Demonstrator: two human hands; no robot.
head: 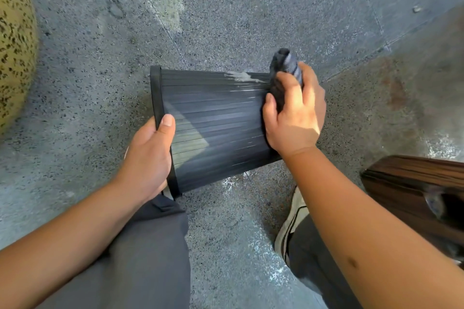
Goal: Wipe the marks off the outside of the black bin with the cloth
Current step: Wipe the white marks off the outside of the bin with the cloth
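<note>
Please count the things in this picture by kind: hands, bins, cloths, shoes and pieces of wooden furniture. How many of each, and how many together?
Hands: 2, the left hand and the right hand
Black ribbed plastic bin: 1
Dark bunched cloth: 1
Pale canvas shoe: 1
Dark brown wooden furniture piece: 1
Total: 6

- Left hand (148, 155) at the rim end of the black bin (216, 128), thumb laid over the ribbed side, fingers hidden behind the rim.
- Right hand (295, 113) curled round a bunched dark cloth (283, 68), pressing it to the bin's far end.
- Both forearms bare, reaching forward from below.
</note>
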